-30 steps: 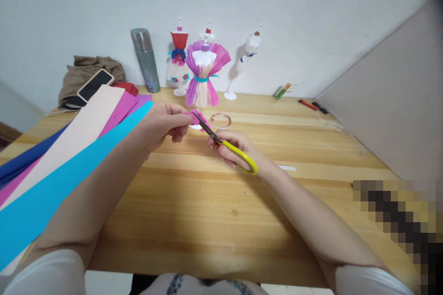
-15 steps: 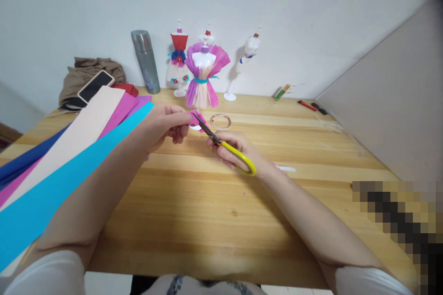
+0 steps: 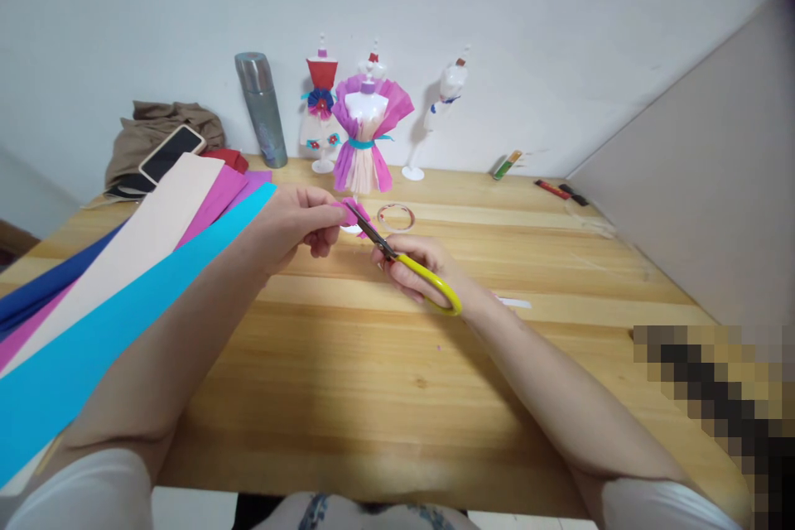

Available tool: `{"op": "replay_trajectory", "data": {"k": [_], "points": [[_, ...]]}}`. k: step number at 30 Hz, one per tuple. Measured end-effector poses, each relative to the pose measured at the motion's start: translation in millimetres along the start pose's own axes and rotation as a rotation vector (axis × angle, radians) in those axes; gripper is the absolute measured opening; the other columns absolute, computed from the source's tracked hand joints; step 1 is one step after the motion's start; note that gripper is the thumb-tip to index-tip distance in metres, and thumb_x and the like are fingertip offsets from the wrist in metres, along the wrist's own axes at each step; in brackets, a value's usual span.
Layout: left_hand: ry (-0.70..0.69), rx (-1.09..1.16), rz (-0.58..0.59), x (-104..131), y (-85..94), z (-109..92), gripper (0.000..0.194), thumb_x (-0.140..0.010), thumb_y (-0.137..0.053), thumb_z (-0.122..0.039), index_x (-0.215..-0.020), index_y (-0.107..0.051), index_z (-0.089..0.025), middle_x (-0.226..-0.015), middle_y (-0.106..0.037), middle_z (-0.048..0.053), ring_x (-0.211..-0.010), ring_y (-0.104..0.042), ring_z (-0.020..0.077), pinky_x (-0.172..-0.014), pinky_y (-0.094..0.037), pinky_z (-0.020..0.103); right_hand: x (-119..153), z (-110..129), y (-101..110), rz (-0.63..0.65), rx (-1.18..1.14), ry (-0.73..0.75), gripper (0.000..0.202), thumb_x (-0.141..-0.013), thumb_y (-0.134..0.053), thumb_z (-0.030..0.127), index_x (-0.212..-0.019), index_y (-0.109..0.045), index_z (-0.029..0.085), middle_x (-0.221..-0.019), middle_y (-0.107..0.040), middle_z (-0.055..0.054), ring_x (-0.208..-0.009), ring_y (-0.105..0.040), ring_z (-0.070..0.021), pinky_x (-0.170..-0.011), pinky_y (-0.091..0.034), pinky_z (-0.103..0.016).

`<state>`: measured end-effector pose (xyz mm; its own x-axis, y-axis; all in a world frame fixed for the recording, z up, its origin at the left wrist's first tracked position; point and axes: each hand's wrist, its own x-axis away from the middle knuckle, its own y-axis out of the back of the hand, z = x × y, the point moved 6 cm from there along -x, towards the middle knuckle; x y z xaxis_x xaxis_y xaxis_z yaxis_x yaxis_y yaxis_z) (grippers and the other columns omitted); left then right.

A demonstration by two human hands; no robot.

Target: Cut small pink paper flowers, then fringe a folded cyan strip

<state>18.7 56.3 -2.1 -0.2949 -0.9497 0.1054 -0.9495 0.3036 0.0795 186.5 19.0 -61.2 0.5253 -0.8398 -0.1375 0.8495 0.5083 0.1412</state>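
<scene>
My left hand (image 3: 307,219) pinches a small piece of pink paper (image 3: 351,213) between thumb and fingers. In my right hand (image 3: 419,265) are scissors with yellow handles (image 3: 428,277), their dark blades lying over the pink paper. Just behind the paper stands a small dress form (image 3: 366,132) in a pink, purple and cream paper dress with a turquoise belt. A roll of tape (image 3: 396,218) lies on the table to the right of the blades. My left forearm is beside long paper strips in turquoise (image 3: 124,315), cream (image 3: 167,219), pink and blue.
More dress forms (image 3: 321,108) stand by the wall, one (image 3: 450,91) leaning. A metal flask (image 3: 262,112), a phone (image 3: 172,155) and brown cloth (image 3: 140,137) are at the back left. A glue stick (image 3: 508,166) and a red item (image 3: 551,189) lie at the back right of the wooden table (image 3: 373,397).
The pink paper has shifted very slightly at my left fingertips. Both hands and the scissors are otherwise in nearly the same place.
</scene>
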Motion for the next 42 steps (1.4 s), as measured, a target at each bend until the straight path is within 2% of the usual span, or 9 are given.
{"op": "replay_trajectory", "data": {"k": [12, 25, 29, 35, 42], "points": [[-0.02, 0.031, 0.041, -1.8, 1.3, 1.4, 0.025, -0.078, -0.065, -0.015, -0.053, -0.068, -0.015, -0.047, -0.057, 0.001, -0.037, -0.051, 0.0084, -0.038, -0.037, 0.019, -0.3, -0.1, 1.0, 0.0, 0.026, -0.002, 0.039, -0.089, -0.068, 0.057, -0.094, -0.059, 0.019, -0.059, -0.045, 0.008, -0.039, -0.036, -0.0068, -0.038, -0.027, -0.023], [-0.007, -0.005, 0.036, -1.0, 0.8, 1.6, 0.022, -0.069, -0.067, -0.012, -0.049, -0.062, -0.016, -0.046, -0.058, 0.0, -0.038, -0.05, 0.0078, -0.039, -0.038, 0.019, 1.0, -2.6, 2.2, -0.002, 0.009, -0.022, 0.035, -0.089, -0.069, 0.053, -0.096, -0.059, 0.02, -0.062, -0.047, 0.008, -0.041, -0.035, -0.006, -0.04, -0.027, -0.022], [-0.004, -0.011, 0.033, 0.7, -0.3, 0.0, 0.019, -0.071, -0.068, -0.013, -0.052, -0.066, -0.015, -0.047, -0.059, 0.001, -0.038, -0.051, 0.0083, -0.039, -0.039, 0.019, 1.2, -3.4, 2.9, 0.006, 0.007, -0.007, 0.04, -0.09, -0.068, 0.057, -0.097, -0.059, 0.02, -0.063, -0.046, 0.008, -0.041, -0.035, -0.0057, -0.039, -0.027, -0.022], [0.007, -0.029, 0.05, 2.8, -5.0, -3.2, 0.029, -0.075, -0.067, -0.011, -0.046, -0.062, -0.015, -0.042, -0.056, 0.0, -0.037, -0.05, 0.0073, -0.039, -0.037, 0.017, 0.8, -3.4, 2.1, -0.001, -0.006, -0.003, 0.04, -0.09, -0.07, 0.057, -0.097, -0.059, 0.02, -0.062, -0.047, 0.008, -0.041, -0.036, -0.0055, -0.04, -0.027, -0.022], [0.03, -0.018, 0.02, 1.6, -4.6, -2.5, 0.034, -0.077, -0.065, -0.008, -0.044, -0.061, -0.015, -0.04, -0.053, 0.0, -0.034, -0.046, 0.0067, -0.036, -0.035, 0.018, 1.3, -0.9, 1.3, 0.005, 0.001, -0.021, 0.038, -0.088, -0.073, 0.055, -0.096, -0.059, 0.02, -0.059, -0.043, 0.009, -0.041, -0.034, -0.006, -0.04, -0.026, -0.022]]}}
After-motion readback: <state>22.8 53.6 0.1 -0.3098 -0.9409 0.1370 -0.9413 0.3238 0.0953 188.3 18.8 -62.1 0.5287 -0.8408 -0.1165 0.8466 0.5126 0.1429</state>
